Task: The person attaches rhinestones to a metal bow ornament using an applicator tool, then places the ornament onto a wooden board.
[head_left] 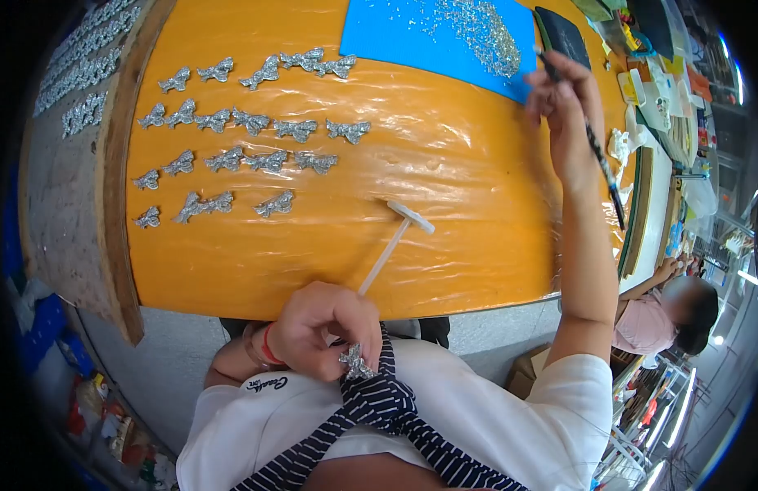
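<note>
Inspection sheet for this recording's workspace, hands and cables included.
Surface: glossy orange table, blue mat near its far edge.
Job's things: silver bow-like pieces in four rows; tiny glittering bits on the mat; white T-shaped tool, handle end at the left hand.
Clutter: mixed items crowd the right side.
Hands: left hand holds one silver piece; right hand holds a dark pen-like tool.
Cables: nothing seen.
Surroundings: grey board with more silver pieces at left; another person at right.

The table cover point(453, 262) has a glossy, wrinkled, plastic-like finish; the blue mat point(387, 41) is smooth and matt. The bow-shaped pieces point(295, 130) look metallic, with a rough, glittering surface. The shirt point(494, 409) and knotted scarf point(379, 403) are matt cloth.
</note>
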The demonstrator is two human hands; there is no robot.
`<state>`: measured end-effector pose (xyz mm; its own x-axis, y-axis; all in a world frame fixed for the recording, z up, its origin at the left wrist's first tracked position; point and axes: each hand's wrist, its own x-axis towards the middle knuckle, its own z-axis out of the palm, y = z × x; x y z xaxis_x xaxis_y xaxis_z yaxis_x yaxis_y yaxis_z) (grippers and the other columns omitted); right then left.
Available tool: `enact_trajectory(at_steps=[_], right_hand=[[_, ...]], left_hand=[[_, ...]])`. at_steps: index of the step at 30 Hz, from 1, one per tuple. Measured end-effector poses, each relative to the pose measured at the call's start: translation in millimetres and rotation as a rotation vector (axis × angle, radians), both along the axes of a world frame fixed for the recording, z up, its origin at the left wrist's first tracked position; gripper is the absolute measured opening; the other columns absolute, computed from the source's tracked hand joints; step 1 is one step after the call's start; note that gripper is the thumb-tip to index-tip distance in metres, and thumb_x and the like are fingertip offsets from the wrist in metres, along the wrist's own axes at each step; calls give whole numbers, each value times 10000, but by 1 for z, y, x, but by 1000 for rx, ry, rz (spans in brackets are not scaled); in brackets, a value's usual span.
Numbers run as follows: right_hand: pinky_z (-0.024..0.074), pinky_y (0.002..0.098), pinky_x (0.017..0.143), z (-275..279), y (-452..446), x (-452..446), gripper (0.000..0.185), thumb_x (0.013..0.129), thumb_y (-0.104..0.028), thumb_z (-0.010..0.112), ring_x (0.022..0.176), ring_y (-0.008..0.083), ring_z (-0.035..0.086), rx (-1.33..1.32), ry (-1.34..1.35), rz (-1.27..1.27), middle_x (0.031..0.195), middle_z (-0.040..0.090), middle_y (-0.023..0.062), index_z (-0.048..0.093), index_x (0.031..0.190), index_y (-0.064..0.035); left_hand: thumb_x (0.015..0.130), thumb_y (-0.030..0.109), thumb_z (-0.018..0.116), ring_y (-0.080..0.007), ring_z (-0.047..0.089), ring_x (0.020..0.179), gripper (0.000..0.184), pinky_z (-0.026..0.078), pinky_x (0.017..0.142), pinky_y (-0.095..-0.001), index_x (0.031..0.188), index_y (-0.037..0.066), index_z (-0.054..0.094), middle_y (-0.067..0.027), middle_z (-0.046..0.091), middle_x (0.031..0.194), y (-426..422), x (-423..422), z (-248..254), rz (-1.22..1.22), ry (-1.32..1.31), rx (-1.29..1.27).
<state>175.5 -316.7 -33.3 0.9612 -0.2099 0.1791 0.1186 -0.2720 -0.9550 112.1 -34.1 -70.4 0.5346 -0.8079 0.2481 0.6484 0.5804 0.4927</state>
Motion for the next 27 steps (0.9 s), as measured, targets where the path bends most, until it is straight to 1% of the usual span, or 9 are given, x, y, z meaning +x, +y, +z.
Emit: enact_trajectory(at_steps=[2, 3, 4, 6, 8, 10, 23, 25, 27], right_hand=[[308, 161, 456, -7, -5, -13, 220, 826, -153, 373, 528, 56, 406, -77, 122, -73, 694, 504, 53, 420, 992, -17], [256, 147, 409, -13, -7, -13, 162, 813, -118, 410, 478, 36, 358, -12, 82, -32, 650, 479, 27, 417, 946, -26], [256, 147, 409, -16, -8, -14, 162, 813, -118, 410, 478, 36, 358, -9, 86, -32, 650, 479, 27, 417, 946, -26], [345, 147, 514, -19, -4, -17, 108, 777, -65, 468, 591, 54, 464, -43, 106, -137, 681, 509, 30, 434, 867, -15], [365, 154, 533, -20, -2, -16, 102, 753, -38, 501, 602, 53, 477, -13, 128, -149, 685, 513, 33, 438, 828, -13], [385, 159, 562, -22, -2, -14, 99, 754, -42, 508, 618, 53, 489, -124, 126, -172, 688, 519, 39, 438, 815, -7], [394, 152, 571, -29, -2, -12, 101, 744, -49, 537, 619, 36, 494, -272, 76, -173, 680, 534, 24, 461, 794, -4], [375, 160, 598, -26, 1, -12, 87, 765, -38, 505, 642, 59, 482, -319, 143, -183, 683, 511, 35, 431, 803, -13], [373, 157, 596, -26, 1, -12, 88, 760, -37, 512, 637, 54, 477, -356, 154, -184, 683, 510, 30, 437, 798, -12]], left_hand=[[620, -74, 489, -156, 530, 605, 143, 421, 503, -215, 746, -8, 477, -115, 542, 682, -1, 1, -2, 7, 11, -3], [622, -72, 494, -152, 531, 596, 139, 417, 488, -214, 740, -2, 478, -109, 547, 675, -1, 1, -3, 1, -23, 1], [623, -70, 500, -148, 531, 587, 135, 413, 473, -214, 735, 3, 479, -104, 552, 668, -1, 1, -4, -6, -56, 6], [625, -68, 504, -144, 531, 573, 132, 407, 460, -213, 729, 9, 481, -96, 557, 657, -2, 2, -3, 10, -79, 18], [626, -65, 508, -141, 531, 559, 130, 400, 447, -211, 724, 16, 482, -87, 561, 646, -3, 3, -2, 24, -102, 30], [634, -52, 521, -144, 534, 539, 123, 392, 446, -209, 718, 31, 485, -72, 564, 627, -3, 4, -1, 37, -123, 58], [666, 10, 553, -160, 552, 527, 94, 397, 452, -229, 723, 49, 490, -55, 564, 616, -7, 5, -1, 58, -157, 29], [668, 13, 551, -162, 551, 525, 88, 399, 451, -231, 721, 48, 489, -56, 564, 615, -7, 4, -1, 66, -156, 35], [665, 10, 550, -163, 551, 525, 90, 400, 451, -231, 720, 48, 490, -56, 564, 616, -7, 4, -1, 65, -157, 32]])
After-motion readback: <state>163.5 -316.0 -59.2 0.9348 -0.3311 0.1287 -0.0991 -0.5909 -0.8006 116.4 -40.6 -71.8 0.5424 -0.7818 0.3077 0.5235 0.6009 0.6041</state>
